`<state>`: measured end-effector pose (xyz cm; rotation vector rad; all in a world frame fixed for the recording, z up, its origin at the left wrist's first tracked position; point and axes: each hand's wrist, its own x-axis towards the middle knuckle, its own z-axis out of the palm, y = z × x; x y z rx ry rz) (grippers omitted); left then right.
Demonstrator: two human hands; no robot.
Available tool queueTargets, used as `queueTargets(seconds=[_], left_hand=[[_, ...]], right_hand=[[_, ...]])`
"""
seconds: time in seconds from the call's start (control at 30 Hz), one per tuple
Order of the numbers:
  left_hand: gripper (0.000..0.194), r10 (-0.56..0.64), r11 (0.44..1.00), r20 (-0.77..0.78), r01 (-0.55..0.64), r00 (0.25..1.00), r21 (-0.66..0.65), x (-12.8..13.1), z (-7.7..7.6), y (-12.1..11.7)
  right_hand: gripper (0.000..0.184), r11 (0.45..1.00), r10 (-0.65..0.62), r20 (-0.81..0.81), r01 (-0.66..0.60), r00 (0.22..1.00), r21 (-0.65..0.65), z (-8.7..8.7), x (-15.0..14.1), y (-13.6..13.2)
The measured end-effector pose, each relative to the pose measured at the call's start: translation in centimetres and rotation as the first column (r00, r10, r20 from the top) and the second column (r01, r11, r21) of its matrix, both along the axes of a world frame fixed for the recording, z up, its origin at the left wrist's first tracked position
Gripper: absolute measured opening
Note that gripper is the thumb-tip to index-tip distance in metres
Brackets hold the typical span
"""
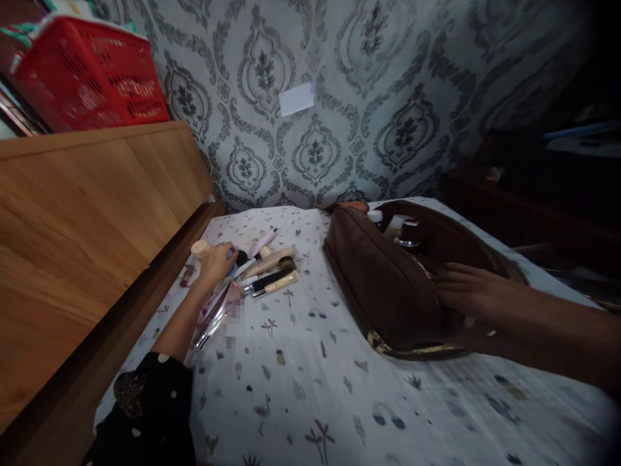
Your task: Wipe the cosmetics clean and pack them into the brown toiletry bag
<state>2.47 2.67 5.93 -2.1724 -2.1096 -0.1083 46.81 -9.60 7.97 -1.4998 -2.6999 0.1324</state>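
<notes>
My left hand (217, 264) is at the far left of the bed-like surface, among a small heap of cosmetics. Its fingers are bent together at a bluish item, and what they hold is mostly hidden. Beside them lie a dark-bristled makeup brush (287, 264), a pale yellow tube (276, 285), a pink tube (263, 242) and a beige tube (269, 261). On the right, a brown leather pouch (378, 278) lies unzipped with several bottles inside, one with a shiny dark cap (409, 233). My right hand (466, 294) reaches into its opening, fingers stretched out flat.
A white printed sheet (310, 375) covers the surface. Along the left runs a wooden panel (97, 213) with a red plastic basket (97, 74) on top. The patterned wall (315, 149) stands behind. Dark furniture is at the right.
</notes>
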Motion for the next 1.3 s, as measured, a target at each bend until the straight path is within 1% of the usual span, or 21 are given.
queueTargets(seconds=[0.07,0.13,0.23,0.33,0.47,0.6,0.73,0.9,1.03,1.1,1.2,1.3], left_hand=[[0.033,-0.114,0.993,0.008,0.114,0.993,-0.011,2.0,0.1,-0.2],[0.033,-0.219,0.975,0.018,0.219,0.976,-0.039,4.2,-0.2,-0.2],[0.036,-0.317,0.945,0.031,0.319,0.948,-0.074,7.3,-0.8,0.2],[0.037,-0.331,0.938,0.028,0.333,0.943,-0.096,9.7,-1.3,0.6],[0.038,-0.288,0.952,0.012,0.288,0.958,-0.1,11.4,-1.5,0.8],[0.032,-0.268,0.958,0.017,0.268,0.963,-0.107,12.0,-1.3,0.5],[0.025,-0.271,0.954,0.067,0.277,0.96,-0.117,12.0,-1.3,0.6],[0.03,-0.219,0.967,0.192,0.239,0.957,-0.092,11.0,-2.4,0.9],[0.039,-0.192,0.979,0.311,0.204,0.931,-0.009,10.2,-3.0,0.5],[0.042,-0.215,0.976,0.359,0.211,0.908,0.052,10.0,-2.9,0.0],[0.041,-0.284,0.959,0.403,0.25,0.87,0.136,9.9,-2.4,-1.4],[0.038,-0.427,0.904,0.404,0.368,0.809,0.218,10.2,-2.2,-3.6]], right_hand=[[0.018,0.998,0.023,-0.024,-0.024,0.999,-0.052,0.2,0.1,0.1],[0.024,0.998,0.017,-0.022,-0.019,1.0,-0.068,0.2,0.2,0.2],[0.026,0.997,0.007,0.009,-0.006,1.0,-0.073,0.2,0.2,0.0],[0.026,0.996,0.009,0.015,-0.008,1.0,-0.091,0.4,0.1,-0.3],[0.026,0.995,0.007,0.016,-0.006,1.0,-0.098,0.6,0.0,-0.8],[0.023,0.997,0.018,0.011,-0.017,1.0,-0.075,0.3,0.2,-0.9],[0.02,0.998,0.046,-0.031,-0.048,0.998,-0.047,-0.3,0.5,-0.6],[0.02,0.998,0.068,-0.042,-0.068,0.997,-0.007,-0.8,0.8,-0.4],[0.019,0.999,0.052,-0.033,-0.051,0.998,0.011,-0.8,0.6,-0.4],[0.017,0.999,0.047,-0.03,-0.047,0.998,0.025,-0.9,0.6,-0.5],[0.021,0.997,0.061,-0.042,-0.059,0.997,0.041,-1.0,0.7,-0.5],[0.023,0.997,0.054,-0.048,-0.052,0.997,0.05,-1.2,0.8,-0.5]])
